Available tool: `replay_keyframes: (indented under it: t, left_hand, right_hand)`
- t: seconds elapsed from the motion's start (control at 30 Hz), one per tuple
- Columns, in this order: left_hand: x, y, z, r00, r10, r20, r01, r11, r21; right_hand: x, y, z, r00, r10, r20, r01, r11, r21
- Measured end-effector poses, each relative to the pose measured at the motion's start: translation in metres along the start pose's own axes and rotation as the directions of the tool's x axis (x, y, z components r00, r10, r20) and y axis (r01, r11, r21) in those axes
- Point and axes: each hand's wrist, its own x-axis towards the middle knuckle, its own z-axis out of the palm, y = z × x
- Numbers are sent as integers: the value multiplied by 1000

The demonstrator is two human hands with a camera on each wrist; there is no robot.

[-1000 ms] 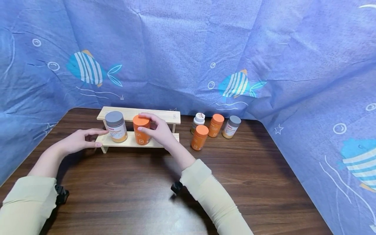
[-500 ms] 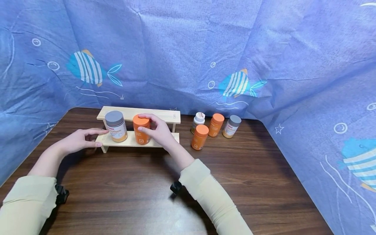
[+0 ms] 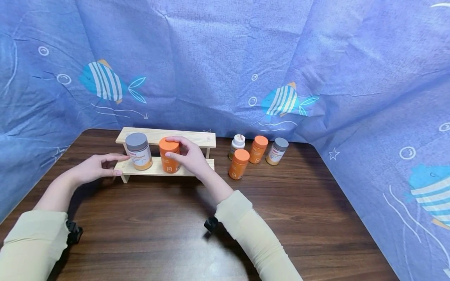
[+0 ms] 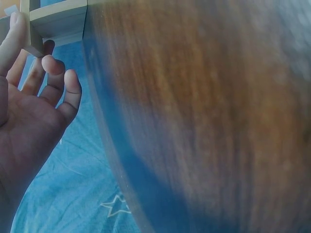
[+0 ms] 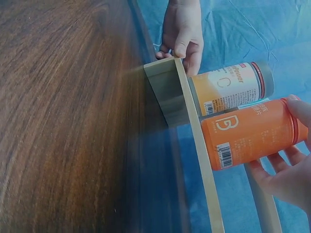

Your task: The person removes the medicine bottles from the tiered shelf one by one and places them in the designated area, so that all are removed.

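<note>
A two-tier wooden shelf stands at the back left of the table. My left hand holds the left end of its lower board, thumb at the front edge and fingers behind. On that lower board, close to those fingers, stands a jar with a grey lid, white and yellow below. To its right an orange jar stands upright on the same board. My right hand grips this jar near its lid, fingers over the top and thumb in front. The right wrist view shows the orange jar beside the grey-lidded one.
Right of the shelf stand a small white-capped bottle, two more orange jars, one of them the front jar, and another grey-lidded jar. A blue fish-print cloth hangs behind the dark wooden table.
</note>
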Motion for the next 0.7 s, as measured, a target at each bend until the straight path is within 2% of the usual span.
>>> replay_keyframes:
  t: [0.1, 0.33, 0.47, 0.7]
  left_hand:
    - [0, 1, 0, 1000, -2, 0, 2, 1000, -1]
    - [-1, 2, 0, 1000, -3, -2, 3, 1000, -7]
    - [-1, 1, 0, 1000, -4, -2, 4, 1000, -7]
    - [0, -2, 1, 1000, -1, -11, 1, 1000, -12]
  right_hand:
    - [1, 2, -1, 1000, 0, 3, 0, 1000, -7]
    - [10, 20, -5, 1000, 7, 12, -7, 999, -34]
    - [10, 18, -9, 1000, 21, 20, -20, 997, -68]
    - [8, 8, -18, 1000, 11, 20, -9, 997, -70]
